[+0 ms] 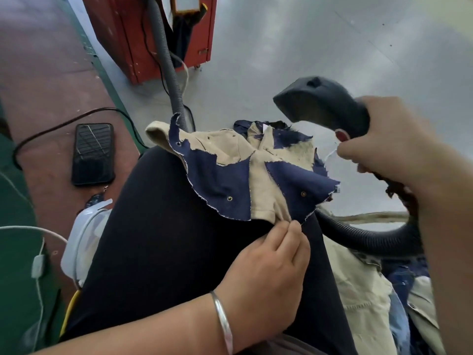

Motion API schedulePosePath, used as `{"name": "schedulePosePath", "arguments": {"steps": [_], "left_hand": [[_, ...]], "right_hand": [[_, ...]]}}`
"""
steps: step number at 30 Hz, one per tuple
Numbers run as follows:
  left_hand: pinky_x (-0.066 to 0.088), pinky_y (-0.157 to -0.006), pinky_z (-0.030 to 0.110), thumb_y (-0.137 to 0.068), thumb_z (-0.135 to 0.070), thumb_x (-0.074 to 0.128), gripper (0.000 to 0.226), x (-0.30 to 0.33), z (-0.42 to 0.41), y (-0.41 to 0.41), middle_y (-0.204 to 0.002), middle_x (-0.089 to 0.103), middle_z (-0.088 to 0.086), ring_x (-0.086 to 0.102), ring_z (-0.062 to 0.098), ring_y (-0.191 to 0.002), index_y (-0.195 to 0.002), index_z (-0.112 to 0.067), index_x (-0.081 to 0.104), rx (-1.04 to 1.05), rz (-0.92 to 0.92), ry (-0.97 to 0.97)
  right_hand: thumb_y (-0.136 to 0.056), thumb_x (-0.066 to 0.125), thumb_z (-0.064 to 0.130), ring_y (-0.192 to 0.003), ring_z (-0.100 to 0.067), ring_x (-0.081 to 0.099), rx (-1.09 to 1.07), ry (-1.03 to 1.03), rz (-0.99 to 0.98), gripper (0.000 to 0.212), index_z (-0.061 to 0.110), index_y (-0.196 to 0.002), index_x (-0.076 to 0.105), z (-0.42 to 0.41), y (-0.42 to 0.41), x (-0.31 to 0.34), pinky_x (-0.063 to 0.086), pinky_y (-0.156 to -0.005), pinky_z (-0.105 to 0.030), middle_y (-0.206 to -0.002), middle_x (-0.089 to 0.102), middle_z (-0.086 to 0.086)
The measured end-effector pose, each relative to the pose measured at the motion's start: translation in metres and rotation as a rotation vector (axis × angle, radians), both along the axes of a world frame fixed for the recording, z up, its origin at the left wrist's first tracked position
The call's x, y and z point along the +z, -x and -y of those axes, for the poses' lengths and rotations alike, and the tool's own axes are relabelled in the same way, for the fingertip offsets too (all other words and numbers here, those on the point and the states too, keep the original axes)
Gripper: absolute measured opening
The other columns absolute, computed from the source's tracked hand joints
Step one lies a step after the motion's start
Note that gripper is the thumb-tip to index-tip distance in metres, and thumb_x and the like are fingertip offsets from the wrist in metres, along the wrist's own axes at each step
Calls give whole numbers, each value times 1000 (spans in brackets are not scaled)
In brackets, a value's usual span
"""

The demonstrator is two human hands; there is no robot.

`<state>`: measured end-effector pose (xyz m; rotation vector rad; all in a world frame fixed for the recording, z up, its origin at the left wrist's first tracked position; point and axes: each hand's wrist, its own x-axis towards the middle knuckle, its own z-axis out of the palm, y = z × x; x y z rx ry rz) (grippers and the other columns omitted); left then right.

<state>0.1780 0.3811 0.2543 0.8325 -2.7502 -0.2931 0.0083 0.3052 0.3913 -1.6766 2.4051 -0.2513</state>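
Grey floor (332, 47) fills the upper right, pale and glossy, and a red-brown surface (46, 73) with a green edge runs down the left. At the top stands a red cabinet (133, 39), cut off by the frame, with a grey ribbed hose (166, 60) dropping from it. The person's thigh (166, 239), in dark trousers, crosses the middle. A heap of beige and blue garments (358, 290) sits at lower right (its far side runs out of frame). A black phone (93, 153) lies on the red-brown surface, with a dark cable curving past it.

The hose passes behind the cloth on the knee, so it cannot be told whether it joins the ribbed length that curls up to the right hand (389, 139). The fingers of that hand hide most of the handle they hold.

A beige and navy garment piece (230, 175) with frayed edges is spread over the knee. The left hand (268, 267), a silver bangle (222, 319) on its wrist, pinches the near edge of the garment piece between thumb and fingertips. The right hand is wrapped tight round the handle of a black suction nozzle (320, 103), held over the far right corner of the garment piece. Whether it touches the cloth cannot be told. Small metal snaps (229, 198) show on the navy panels.
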Motion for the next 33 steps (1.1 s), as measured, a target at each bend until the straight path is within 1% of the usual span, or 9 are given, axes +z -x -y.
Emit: {"name": "schedulePosePath", "arguments": {"steps": [4, 9, 14, 18, 21, 24, 28, 31, 33], "left_hand": [[45, -97, 31, -82, -20, 57, 46, -3, -1, 2, -125, 57, 16, 52, 30, -118, -123, 2, 57, 0, -10, -6], [45, -97, 31, -82, -18, 55, 45, -5, -2, 6, -124, 57, 17, 52, 31, -116, -122, 3, 57, -13, -33, -33], [49, -91, 34, -80, -16, 56, 43, -2, 1, 4, -122, 58, 19, 54, 32, -114, -118, 4, 60, -3, -30, -52], [47, -92, 36, -82, -17, 54, 44, 4, 3, 4, -121, 59, 19, 53, 33, -113, -119, 5, 59, -14, 12, -50], [47, -90, 35, -83, -16, 47, 39, 10, 3, 6, -119, 57, 15, 52, 31, -110, -117, 1, 58, -3, 21, -78], [47, -85, 36, -86, -11, 36, 41, 14, 5, 8, -115, 56, 14, 51, 30, -103, -120, 0, 54, 40, 40, -69], [50, -58, 32, -82, -14, 36, 54, 25, 12, 22, -94, 60, 10, 55, 24, -76, -132, 2, 51, 114, 74, -3], [42, -46, 27, -79, -24, 55, 52, 32, 22, 35, -83, 60, 5, 56, 20, -68, -126, -2, 58, 107, 153, 58], [38, -45, 26, -72, -28, 67, 45, 35, 28, 38, -78, 60, 3, 56, 18, -64, -111, -5, 67, 111, 254, 97]], "right_hand": [[-48, 63, 39, -35, -15, 58, 45, -17, -16, 41, 42, -88, 57, -49, 8, 27, 55, -46, -41, -57, 65, 13], [-59, 76, 17, -53, -14, 52, 106, -300, -243, 49, 52, -77, 47, -75, -5, 15, 38, -50, -29, -50, 51, 7], [-78, 66, 23, -54, -1, 37, 113, -350, -265, 28, 31, -70, 40, -55, -19, 4, 26, -42, -21, -61, 45, 10], [-81, 68, 23, -57, -10, 42, 105, -217, -163, 26, 26, -76, 42, -17, -16, -16, 24, -47, -25, -67, 46, 8], [-77, 68, 14, -67, -30, 57, 28, -163, -98, 24, 22, -81, 47, 11, 0, -28, 41, -57, -28, -75, 58, -6], [-64, 70, 20, -58, -33, 68, -50, -31, 60, 21, 21, -78, 54, 1, 28, -18, 59, -61, -47, -65, 66, -12], [-48, 65, 33, -35, -19, 62, -92, 59, 188, 37, 47, -82, 59, -53, 63, -3, 51, -34, -40, -54, 67, 2], [-46, 57, 46, -39, -16, 61, -75, 27, 131, 45, 46, -91, 56, -84, 69, -4, 56, -46, -48, -61, 67, 12], [-47, 57, 45, -43, -14, 57, -49, -49, 64, 47, 41, -93, 54, -94, 65, -13, 53, -50, -41, -59, 63, 7]]}}
